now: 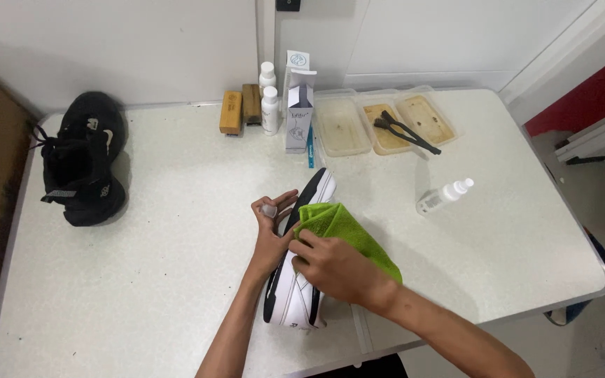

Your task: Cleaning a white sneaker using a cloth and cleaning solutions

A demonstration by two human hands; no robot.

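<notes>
A: Entry, hand pose. Where does the left hand (272, 234) sit?

B: Centre of the frame, slightly low. Forearm rises from the bottom edge, wrist bent, palm braced against the left side of the white shoe (295, 280). Fingers spread and partly curled; a small pale object sits at the fingertips, kind not determinable.

A: Right hand (330, 266)?

B: Forearm enters from the lower right corner and crosses toward centre. Hand lies on top of the shoe, fingers folded down and pinching the green cloth (348, 231) against the upper.

A: Shoe position?

B: Lying on its side on the white table (162, 266), centre to lower centre, black sole edge toward upper centre, heel near the table's near edge. Cloth draped over it, trailing to the right.

A: Surroundings?

B: Pair of black shoes (82, 164) at the left edge. Wooden brushes (239, 108), two white bottles (269, 98) and an upright carton (299, 105) at top centre. Three clear trays (344, 129) to their right, black brushes (407, 133) laid across them. A small spray bottle (446, 196) lies on its side right of centre, well apart from the hands.
</notes>
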